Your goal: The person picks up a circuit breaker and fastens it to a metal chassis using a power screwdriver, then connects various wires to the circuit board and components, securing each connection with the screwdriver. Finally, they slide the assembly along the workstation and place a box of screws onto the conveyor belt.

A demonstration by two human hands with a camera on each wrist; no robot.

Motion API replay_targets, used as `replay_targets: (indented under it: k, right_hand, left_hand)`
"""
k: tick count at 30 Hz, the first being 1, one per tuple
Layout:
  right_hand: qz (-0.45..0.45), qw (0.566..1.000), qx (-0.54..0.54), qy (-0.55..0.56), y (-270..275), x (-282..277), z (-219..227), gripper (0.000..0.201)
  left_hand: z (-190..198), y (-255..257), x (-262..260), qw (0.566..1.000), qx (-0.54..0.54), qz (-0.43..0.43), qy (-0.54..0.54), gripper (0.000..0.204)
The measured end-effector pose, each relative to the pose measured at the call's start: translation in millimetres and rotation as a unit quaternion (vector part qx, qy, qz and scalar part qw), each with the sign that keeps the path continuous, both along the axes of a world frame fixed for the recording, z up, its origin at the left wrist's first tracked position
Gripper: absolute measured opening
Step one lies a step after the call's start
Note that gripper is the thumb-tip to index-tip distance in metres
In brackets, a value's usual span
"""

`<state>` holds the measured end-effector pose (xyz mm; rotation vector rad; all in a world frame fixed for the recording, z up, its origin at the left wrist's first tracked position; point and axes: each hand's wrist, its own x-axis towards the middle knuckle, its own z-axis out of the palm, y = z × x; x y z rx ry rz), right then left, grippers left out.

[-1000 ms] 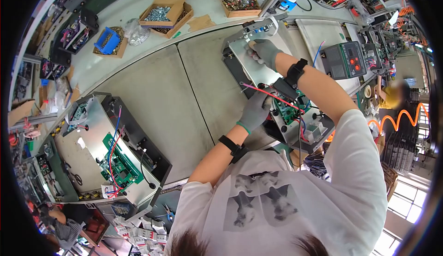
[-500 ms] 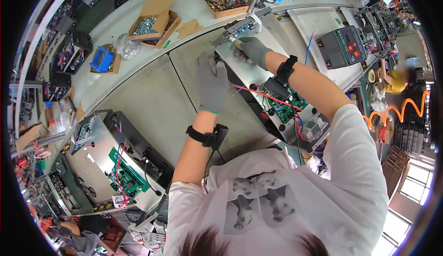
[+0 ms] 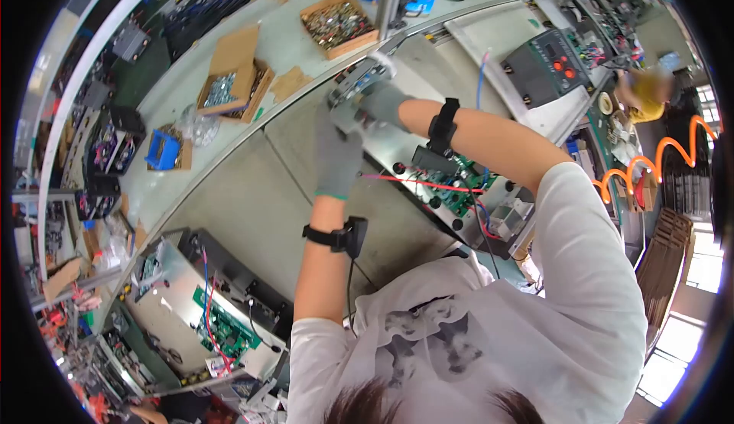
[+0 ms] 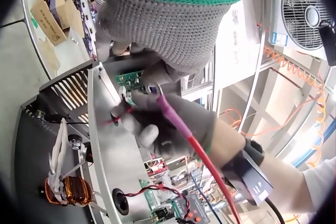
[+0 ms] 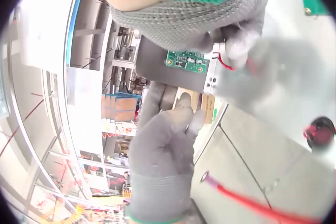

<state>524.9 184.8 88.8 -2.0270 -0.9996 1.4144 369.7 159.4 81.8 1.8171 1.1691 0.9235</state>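
Observation:
Both hands wear grey knit gloves and meet at the far end of an open metal chassis. My right hand pinches a thin red-and-black wire beside the dark end panel, which bears a small green board. My left hand grips the edge of that panel, thumb toward the inside, with some fingers hidden behind it. A thick red cable with a ring terminal sticks out past the chassis side. Nearer the body, a green circuit board sits on the chassis.
A second chassis with a green board and loose cables lies at the left. A grey box with red knobs stands to the right. Along the back are a carton of small parts, an open cardboard box and a blue bin.
My left hand has left the near part of the chassis and moved to its far end, beside the right hand. The right hand has stayed at that end. The head view has shifted.

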Motion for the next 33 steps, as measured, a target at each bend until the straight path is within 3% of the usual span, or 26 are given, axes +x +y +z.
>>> replay_targets:
  k: [1, 2, 5, 7, 10, 12, 13, 15, 17, 19, 20, 22, 24, 25, 26, 27, 29, 30, 33]
  right_hand:
    - [0.028, 0.999, 0.010, -0.020, -10.3, 4.4, 13.6, 0.018]
    - [-0.024, 0.995, 0.041, -0.092, -22.1, 5.1, 16.0, 0.022]
    - [-0.132, 0.958, 0.116, -0.227, -34.9, 9.6, 31.0, 0.031]
    - [-0.184, 0.931, 0.151, -0.277, -33.0, 18.2, 37.0, 0.035]
    - [-0.137, 0.956, 0.164, -0.202, -25.9, 33.4, 41.9, 0.036]
    - [-0.186, 0.974, 0.121, 0.050, -32.8, 35.1, 45.4, 0.028]
    - [-0.182, 0.975, 0.116, 0.056, -41.1, 35.2, 48.8, 0.028]
    - [-0.159, 0.941, 0.291, 0.066, -63.7, 41.3, 61.2, 0.024]
    - [-0.049, 0.954, 0.278, 0.102, -82.8, 48.4, 74.6, 0.022]
    - [0.053, 0.966, 0.247, 0.046, -102.9, 53.9, 82.6, 0.019]
    - [0.070, 0.961, 0.235, 0.127, -111.6, 58.2, 81.1, 0.015]
    - [0.089, 0.972, 0.209, 0.058, -127.7, 48.1, 92.9, 0.013]
    - [0.086, 0.980, 0.174, 0.041, -138.6, 43.2, 94.6, 0.015]
    - [0.166, 0.952, 0.238, -0.099, -144.0, 44.3, 91.0, 0.017]
    - [0.242, 0.894, 0.296, -0.235, -147.9, 44.4, 88.3, 0.019]
    - [0.243, 0.895, 0.294, -0.232, -148.5, 41.2, 91.4, 0.019]
    - [0.327, 0.867, 0.128, -0.354, -146.8, 34.1, 102.6, 0.024]
    - [0.338, 0.835, 0.145, -0.409, -146.3, 33.9, 94.5, 0.024]
    - [0.342, 0.817, 0.198, -0.420, -152.4, 33.3, 90.8, 0.024]
  left_hand:
    - [-5.7, -0.4, -2.6, 1.000, 0.008, 0.009, 0.019, 0.066]
    - [-9.6, -1.3, -8.2, 0.999, 0.017, 0.021, 0.036, 0.064]
    - [-15.9, -9.1, -25.0, 0.994, 0.063, -0.052, -0.077, 0.063]
    - [-27.2, -20.9, -26.1, 0.996, -0.026, -0.006, -0.090, 0.060]
    - [-10.1, -40.3, -25.7, 0.985, -0.114, -0.017, -0.128, 0.056]
    - [-14.2, -47.5, -26.1, 0.982, -0.110, -0.021, -0.155, 0.054]
    - [-16.2, -52.9, -29.4, 0.977, -0.107, -0.022, -0.181, 0.053]
    - [-11.4, -63.6, -28.1, 0.975, -0.108, 0.002, -0.196, 0.050]
    - [-5.9, -72.7, -25.9, 0.971, -0.109, 0.030, -0.209, 0.049]
    - [1.4, -74.6, -20.4, 0.966, -0.103, -0.010, -0.238, 0.041]
    - [7.2, -75.3, -16.0, 0.967, -0.104, 0.000, -0.233, 0.041]
    - [23.3, -80.5, -2.6, 0.984, 0.060, -0.018, -0.165, 0.032]
    - [46.8, -85.7, 9.6, 0.979, 0.090, -0.030, -0.178, 0.030]
    - [58.2, -88.8, 13.9, 0.972, 0.125, -0.046, -0.193, 0.028]
    - [69.5, -90.8, 16.6, 0.973, 0.121, -0.045, -0.191, 0.028]
    - [80.3, -91.2, 18.7, 0.971, 0.168, -0.052, -0.162, 0.027]
    - [80.9, -94.6, 18.1, 0.967, 0.213, -0.059, -0.130, 0.027]
    - [74.3, -95.9, 17.8, 0.970, 0.203, -0.062, -0.119, 0.025]
    - [63.8, -99.9, 13.3, 0.977, 0.157, -0.061, -0.128, 0.022]
